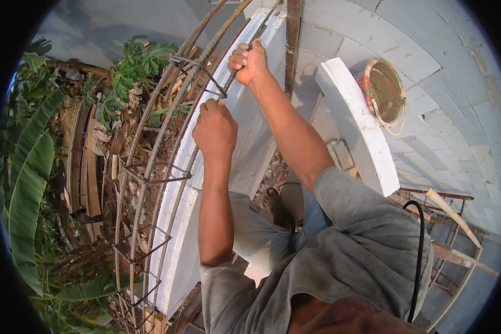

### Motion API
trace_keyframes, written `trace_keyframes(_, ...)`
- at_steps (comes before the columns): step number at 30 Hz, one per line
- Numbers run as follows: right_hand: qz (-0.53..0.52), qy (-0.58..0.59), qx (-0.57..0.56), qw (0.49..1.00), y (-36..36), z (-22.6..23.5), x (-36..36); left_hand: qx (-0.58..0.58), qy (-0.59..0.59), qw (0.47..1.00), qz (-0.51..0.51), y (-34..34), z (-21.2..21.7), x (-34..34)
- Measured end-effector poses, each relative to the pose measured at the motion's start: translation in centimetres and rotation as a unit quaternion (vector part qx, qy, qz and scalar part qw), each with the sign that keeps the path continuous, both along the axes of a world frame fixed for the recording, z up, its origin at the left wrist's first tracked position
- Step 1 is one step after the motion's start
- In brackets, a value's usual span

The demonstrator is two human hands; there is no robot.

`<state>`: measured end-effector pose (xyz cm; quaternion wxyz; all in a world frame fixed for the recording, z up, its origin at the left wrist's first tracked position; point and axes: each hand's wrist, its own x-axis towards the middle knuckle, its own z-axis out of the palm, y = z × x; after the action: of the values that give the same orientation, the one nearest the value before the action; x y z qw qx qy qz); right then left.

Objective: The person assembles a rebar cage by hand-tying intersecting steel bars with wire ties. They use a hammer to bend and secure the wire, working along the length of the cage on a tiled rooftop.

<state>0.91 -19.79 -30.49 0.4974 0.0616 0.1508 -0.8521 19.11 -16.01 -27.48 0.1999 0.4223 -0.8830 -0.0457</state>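
Observation:
A tall cage of rusty steel bars [150,183] with square tie loops runs up beside a white block wall [250,139]. My left hand [214,128] is closed around one long bar of the cage at about mid height. Higher up, my right hand [249,62] grips the same bar or the one beside it, close to a square tie [197,75]. Both arms reach up from my grey shirt. My foot [275,203] stands below, next to the wall.
A white block [357,125] lies on the wall top to the right. An orange bucket of grey mortar [383,92] sits beyond it. Metal scaffold frames and a pale stick [453,214] are at lower right. Banana leaves [30,172] and stacked planks [89,167] lie far below left.

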Motion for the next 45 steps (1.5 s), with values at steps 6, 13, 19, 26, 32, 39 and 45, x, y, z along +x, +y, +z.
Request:
trace_keyframes(6,0.027,0.017,0.014,0.999,0.5,-0.2,-0.5,0.004,-0.012,0.999,-0.047,-1.5,0.0,0.5)
trace_keyframes(13,0.027,0.214,0.164,0.963,3.3,0.2,-0.8,0.256,0.168,0.947,-0.102,-3.1,0.9,1.3)
trace_keyframes(19,0.097,0.344,0.186,0.915,4.7,0.4,-1.3,0.413,0.107,0.903,-0.047,-4.0,2.8,2.6)
trace_keyframes(26,0.093,0.392,0.215,0.890,4.0,0.7,-1.5,0.266,0.104,0.957,-0.051,-2.7,1.8,3.7)
trace_keyframes(32,0.121,0.475,0.290,0.822,4.7,1.0,-1.4,0.441,0.186,0.878,-0.006,-3.2,1.2,3.6)
trace_keyframes(39,0.079,0.341,0.218,0.911,2.3,1.7,-0.1,0.393,0.107,0.911,-0.069,-4.3,1.2,3.6)
trace_keyframes(45,0.084,0.362,0.273,0.887,1.3,2.1,0.1,0.189,0.076,0.972,-0.119,-2.8,1.0,2.9)
